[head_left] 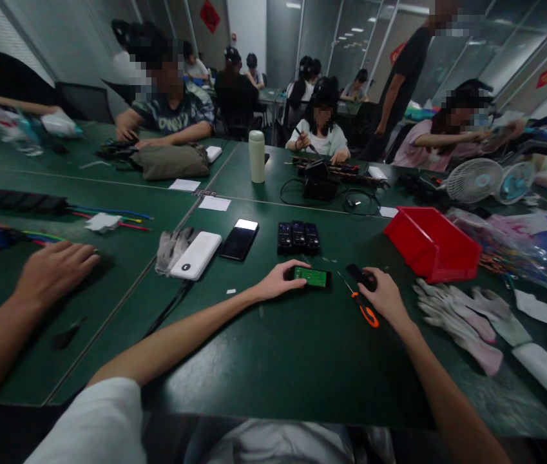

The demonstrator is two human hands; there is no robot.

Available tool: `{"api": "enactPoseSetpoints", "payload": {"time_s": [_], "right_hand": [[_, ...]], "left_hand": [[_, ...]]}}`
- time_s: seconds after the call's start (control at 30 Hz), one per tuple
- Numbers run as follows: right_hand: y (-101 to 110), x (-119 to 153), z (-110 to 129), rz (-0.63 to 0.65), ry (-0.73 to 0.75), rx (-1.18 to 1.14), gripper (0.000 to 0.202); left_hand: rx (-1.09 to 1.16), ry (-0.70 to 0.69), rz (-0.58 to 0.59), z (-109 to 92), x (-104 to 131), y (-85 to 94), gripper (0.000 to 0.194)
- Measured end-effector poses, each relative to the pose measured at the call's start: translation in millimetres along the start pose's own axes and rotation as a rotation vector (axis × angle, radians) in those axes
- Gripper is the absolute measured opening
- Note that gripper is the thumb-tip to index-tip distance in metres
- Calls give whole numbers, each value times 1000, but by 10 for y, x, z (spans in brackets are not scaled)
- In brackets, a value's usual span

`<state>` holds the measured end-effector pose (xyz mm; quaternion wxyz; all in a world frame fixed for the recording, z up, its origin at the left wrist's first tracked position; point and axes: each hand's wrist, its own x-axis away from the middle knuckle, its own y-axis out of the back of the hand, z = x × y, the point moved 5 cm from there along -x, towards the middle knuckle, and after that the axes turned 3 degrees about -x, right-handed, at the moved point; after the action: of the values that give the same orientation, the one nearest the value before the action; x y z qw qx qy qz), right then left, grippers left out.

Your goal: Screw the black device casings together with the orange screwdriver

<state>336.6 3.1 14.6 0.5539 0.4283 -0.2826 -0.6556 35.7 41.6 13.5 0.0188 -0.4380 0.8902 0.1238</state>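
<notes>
My left hand [283, 281] grips the left end of a small black case with a green circuit board [312, 277] showing face up. To the right, my right hand [383, 290] has its thumb and fingers around a small black part [361, 277]. A screwdriver with an orange handle [368, 312] lies between the hands, close to my right fingers, its tip pointing up and left. Beyond my left hand stand several black devices [298, 237] side by side.
A red bin [431, 243] and grey gloves [461, 316] are at the right. On the left lie a phone [239, 240], a white power bank [196, 255] and another glove [171, 250]. A co-worker's hand [55, 270] rests at far left. A bottle [256, 156] stands farther back.
</notes>
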Motion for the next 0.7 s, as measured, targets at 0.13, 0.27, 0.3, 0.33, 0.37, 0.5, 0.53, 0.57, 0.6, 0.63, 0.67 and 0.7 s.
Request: {"api": "enactPoseSetpoints", "payload": {"time_s": [0.13, 0.27, 0.3, 0.33, 0.37, 0.5, 0.53, 0.57, 0.6, 0.63, 0.67, 0.7], "right_hand": [[4, -2, -22, -25, -38, -110, 46], [13, 4, 19, -20, -74, -215, 31], [28, 7, 45, -26, -88, -232, 28], [51, 10, 75, -42, -102, -248, 27], [80, 15, 114, -65, -111, -266, 26], [241, 51, 376, -246, -8, -394, 17], [270, 60, 474, -274, 57, -432, 15], [287, 67, 580, -284, 126, -453, 14], [284, 68, 693, -264, 192, -455, 14], [267, 63, 802, -234, 241, -453, 13], [248, 53, 905, -213, 279, -463, 11], [215, 38, 1006, -182, 317, -469, 12]], "left_hand": [[7, -15, 6, -3, 0, -5, 49], [-2, -3, -8, 6, 0, -3, 47], [-3, -2, -9, 7, 1, -3, 47], [-3, 0, -9, 7, 2, -2, 47], [-3, 2, -10, 7, 3, 0, 47], [10, 5, -9, 7, 8, 8, 47], [12, 5, -6, 8, 10, 8, 48], [14, 6, -5, 11, 11, 8, 48], [16, 6, -4, 14, 12, 7, 48], [20, 4, -3, 14, 13, 5, 48], [29, -2, -2, 11, 13, 2, 48], [38, -14, 1, 4, 14, -3, 49]]}}
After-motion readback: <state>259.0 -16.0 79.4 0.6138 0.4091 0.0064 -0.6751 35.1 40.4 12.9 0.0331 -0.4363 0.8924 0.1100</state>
